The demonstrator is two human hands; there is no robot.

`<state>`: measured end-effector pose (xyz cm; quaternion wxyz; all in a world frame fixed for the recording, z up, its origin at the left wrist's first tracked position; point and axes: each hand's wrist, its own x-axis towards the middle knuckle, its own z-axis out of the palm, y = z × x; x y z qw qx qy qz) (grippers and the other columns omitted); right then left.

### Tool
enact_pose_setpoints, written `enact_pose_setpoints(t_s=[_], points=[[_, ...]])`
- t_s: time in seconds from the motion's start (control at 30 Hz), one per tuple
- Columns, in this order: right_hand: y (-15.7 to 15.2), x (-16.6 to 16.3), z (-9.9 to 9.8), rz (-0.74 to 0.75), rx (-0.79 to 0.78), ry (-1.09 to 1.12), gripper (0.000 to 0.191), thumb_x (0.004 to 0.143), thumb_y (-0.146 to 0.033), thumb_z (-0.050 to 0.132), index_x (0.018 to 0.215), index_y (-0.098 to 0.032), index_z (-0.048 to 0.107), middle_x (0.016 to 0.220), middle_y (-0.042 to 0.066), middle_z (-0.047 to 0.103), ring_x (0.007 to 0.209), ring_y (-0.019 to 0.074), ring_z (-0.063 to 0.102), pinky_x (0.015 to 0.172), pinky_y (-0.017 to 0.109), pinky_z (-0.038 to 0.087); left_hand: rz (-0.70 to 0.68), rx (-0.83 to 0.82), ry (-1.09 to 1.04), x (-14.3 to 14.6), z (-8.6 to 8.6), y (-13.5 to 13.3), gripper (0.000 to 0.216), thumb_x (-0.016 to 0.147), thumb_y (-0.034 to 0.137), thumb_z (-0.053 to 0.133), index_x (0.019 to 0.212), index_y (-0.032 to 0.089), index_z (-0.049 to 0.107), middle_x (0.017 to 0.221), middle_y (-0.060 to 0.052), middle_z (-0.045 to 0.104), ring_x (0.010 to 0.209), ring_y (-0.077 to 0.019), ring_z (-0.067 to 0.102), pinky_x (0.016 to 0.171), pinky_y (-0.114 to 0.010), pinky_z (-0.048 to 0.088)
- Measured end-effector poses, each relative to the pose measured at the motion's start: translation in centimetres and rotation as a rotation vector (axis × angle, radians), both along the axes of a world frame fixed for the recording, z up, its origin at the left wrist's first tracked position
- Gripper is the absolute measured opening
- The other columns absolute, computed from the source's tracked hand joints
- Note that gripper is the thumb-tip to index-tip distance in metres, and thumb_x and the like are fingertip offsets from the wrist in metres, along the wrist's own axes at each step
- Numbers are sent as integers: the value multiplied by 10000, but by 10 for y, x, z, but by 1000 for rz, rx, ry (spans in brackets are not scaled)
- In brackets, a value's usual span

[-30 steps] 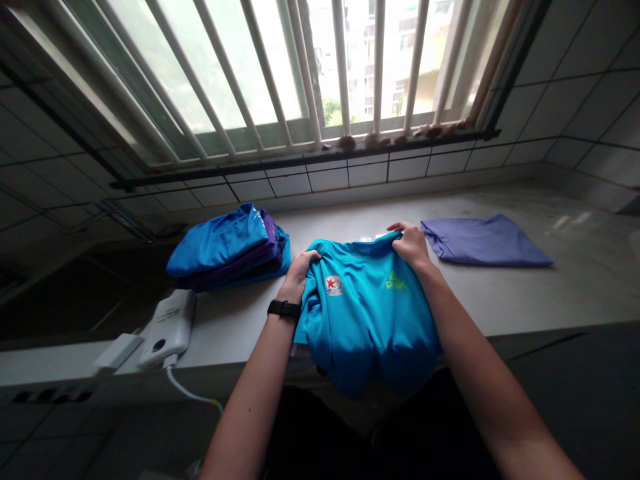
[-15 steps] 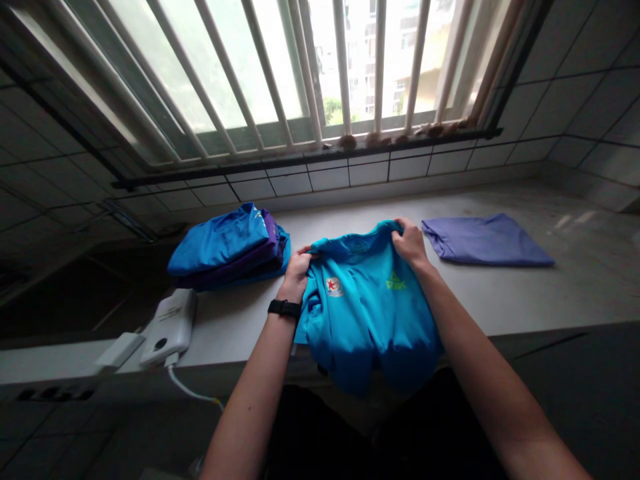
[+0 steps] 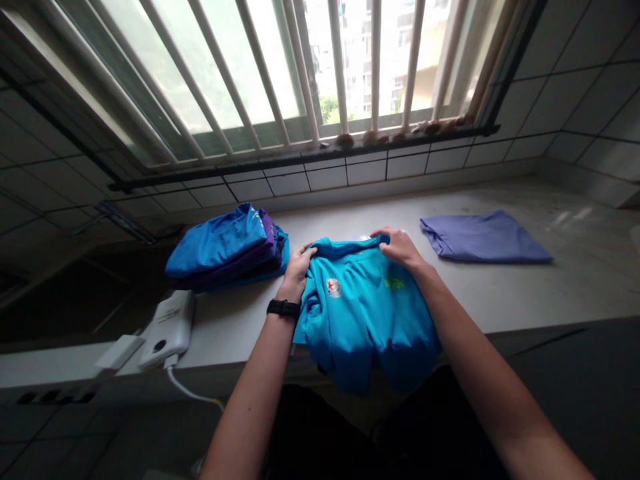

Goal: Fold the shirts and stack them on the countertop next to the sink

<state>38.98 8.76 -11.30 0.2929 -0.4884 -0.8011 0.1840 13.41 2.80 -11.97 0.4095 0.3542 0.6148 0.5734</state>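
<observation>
A turquoise shirt point(image 3: 360, 313) with a red star badge and a green print on its chest lies over the counter's front edge, its lower part hanging down. My left hand point(image 3: 299, 270) grips the shirt's upper left corner beside the collar, thumb on top. At the upper right, by the collar, my right hand point(image 3: 400, 248) pinches the cloth between thumb and fingers. A folded stack of blue and purple clothes point(image 3: 220, 247) sits to the left of my left hand. To the right lies a flat folded lavender cloth point(image 3: 485, 238).
On the counter point(image 3: 320, 217), a white power bank point(image 3: 170, 327) with a cable stands near the left front edge, beside a small white box point(image 3: 120, 353). A dark sink point(image 3: 75, 287) is at left. A barred window point(image 3: 300, 80) is behind.
My right hand has moved left along the collar, drawing nearer to my left hand. The shirt's right shoulder has dropped and its green print is partly folded. My left hand stays put.
</observation>
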Motion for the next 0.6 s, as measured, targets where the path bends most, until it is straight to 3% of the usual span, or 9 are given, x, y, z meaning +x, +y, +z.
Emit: enact_pose_setpoints(t_s=[0.1, 0.17, 0.27, 0.33, 0.4, 0.5, 0.53, 0.6], points=[[-4, -2, -5, 68, -49, -215, 523, 822, -182, 548, 1332, -140, 662, 1448, 126, 611, 1367, 270, 530, 1166, 362, 387, -39, -88, 471, -1, 14, -14, 207, 747, 250, 684, 928, 160, 726, 987, -89, 782, 1076, -283, 696, 994, -392, 530], [-6, -3, -7, 67, -33, -247, 575, 869, -212, 547, 1436, -116, 569, 1522, 146, 533, 1422, 254, 470, 1187, 344, 355, -177, -156, 752, -6, 34, -31, 221, 726, 315, 737, 894, 171, 732, 1012, -98, 779, 1096, -309, 688, 989, -388, 526], [-8, -4, -6, -30, -7, -247, 613, 894, -260, 554, 1487, -109, 510, 1551, 167, 486, 1410, 278, 474, 1154, 360, 392, -531, -143, 866, -18, 73, -56, 433, 714, 455, 783, 1064, 204, 735, 1063, -67, 769, 1013, -277, 713, 901, -347, 561], [-11, -3, -2, -119, -31, -281, 611, 880, -300, 581, 1459, -111, 545, 1501, 187, 528, 1347, 322, 523, 1100, 407, 438, -626, -61, 875, -28, 93, -62, 518, 746, 484, 765, 1190, 227, 695, 1101, -53, 756, 983, -249, 718, 879, -339, 569], [-14, -2, 2, -156, -71, -328, 524, 860, -298, 591, 1354, -131, 646, 1411, 183, 598, 1280, 334, 565, 1044, 414, 464, -442, 6, 1000, -35, 101, -60, 465, 800, 412, 716, 1216, 210, 667, 1127, -74, 736, 1014, -253, 707, 922, -363, 558], [-17, -1, 9, -168, -102, -367, 365, 847, -229, 573, 1164, -164, 740, 1295, 158, 669, 1232, 311, 592, 985, 360, 467, -43, 12, 1318, -35, 93, -50, 366, 841, 218, 608, 1201, 157, 637, 1174, -144, 679, 1117, -297, 659, 1000, -409, 520], [-17, -1, 11, -185, -106, -356, 356, 859, -213, 555, 1165, -165, 731, 1265, 153, 686, 1212, 300, 606, 966, 344, 468, 17, 0, 1422, -32, 88, -48, 369, 846, 172, 574, 1210, 148, 625, 1194, -165, 656, 1146, -312, 638, 1009, -420, 511], [-17, -2, 14, -238, -119, -300, 376, 917, -215, 501, 1247, -159, 671, 1204, 150, 717, 1146, 282, 649, 918, 325, 477, 13, -16, 1607, -19, 76, -49, 377, 858, 133, 533, 1227, 146, 612, 1235, -192, 616, 1183, -333, 601, 998, -435, 508]])
